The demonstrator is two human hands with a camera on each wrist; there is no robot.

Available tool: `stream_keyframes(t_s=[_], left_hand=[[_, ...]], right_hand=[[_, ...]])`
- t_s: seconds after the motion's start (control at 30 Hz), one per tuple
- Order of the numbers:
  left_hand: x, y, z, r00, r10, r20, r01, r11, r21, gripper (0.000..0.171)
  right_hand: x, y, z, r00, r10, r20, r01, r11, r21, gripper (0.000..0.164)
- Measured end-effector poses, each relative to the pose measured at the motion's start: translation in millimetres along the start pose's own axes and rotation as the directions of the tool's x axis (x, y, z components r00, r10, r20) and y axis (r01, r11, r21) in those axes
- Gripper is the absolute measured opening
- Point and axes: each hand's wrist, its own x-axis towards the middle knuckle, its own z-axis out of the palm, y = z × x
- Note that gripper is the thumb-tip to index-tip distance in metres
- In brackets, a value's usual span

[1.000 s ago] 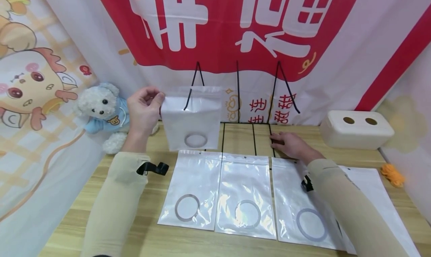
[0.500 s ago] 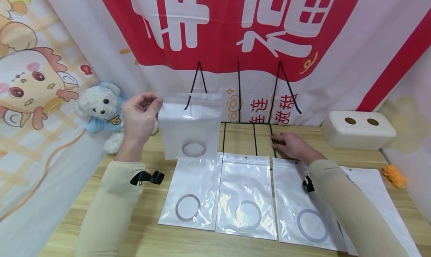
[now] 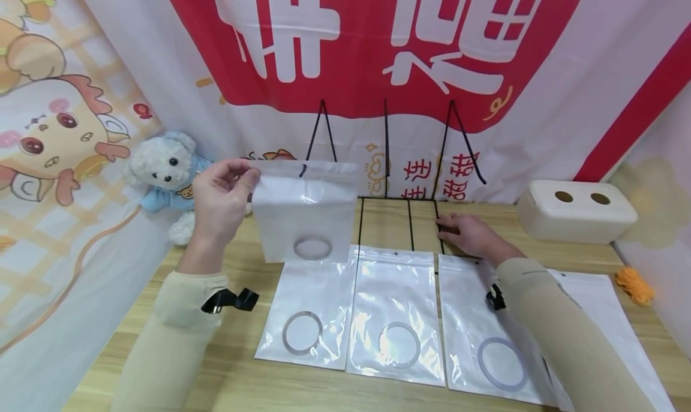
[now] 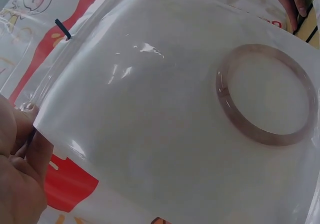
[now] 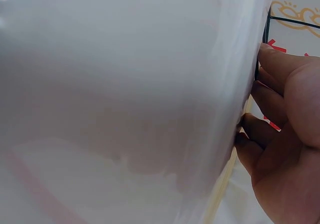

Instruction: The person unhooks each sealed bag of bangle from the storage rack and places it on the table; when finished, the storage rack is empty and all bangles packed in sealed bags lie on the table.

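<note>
My left hand [image 3: 218, 202] pinches the upper left edge of a clear-and-white zip bag [image 3: 283, 220]. A pinkish bangle [image 4: 232, 119] lies low inside this bag. Through the bag's top hole pokes the black tip of a display hook [image 4: 63, 29]. My right hand [image 3: 469, 235] grips the right side of the black wire rack [image 3: 410, 220], its fingers bent at the wire. Close in the right wrist view, a bag [image 5: 125, 58] hides part of the scene beside the right hand [image 5: 285, 129].
Several zip bags lie in a row on the wooden table: a left bag [image 3: 318, 286], a middle bag [image 3: 396, 292] and a right bag [image 3: 464, 310], each with a bangle. A white box [image 3: 577, 214], orange yarn [image 3: 634, 285] and a teddy bear [image 3: 162, 166] stand around.
The left hand has drawn the held bag down and toward me. Less of the hook sticks out in front of the bag now. The right hand stays on the rack.
</note>
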Motion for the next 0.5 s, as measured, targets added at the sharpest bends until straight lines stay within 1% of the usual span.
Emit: stream_keyframes(t_s=[0.1,0.27,0.5], left_hand=[[-4.2,2.8,-2.0,1.000,-0.005,0.003,0.005,1.000,-0.016,0.016],[-10.0,6.9,-5.5,1.000,0.006,0.010,-0.005,0.999,-0.036,0.014],[-17.2,7.9,-8.4,0.999,0.026,0.021,-0.025,0.998,-0.062,0.012]], right_hand=[[0,1,0,1.000,0.009,0.004,-0.009,1.000,0.004,0.055],[0,1,0,1.000,0.016,0.007,-0.016,1.000,0.012,0.055],[-1,-1,0,0.999,0.035,0.017,-0.035,0.999,0.016,0.055]])
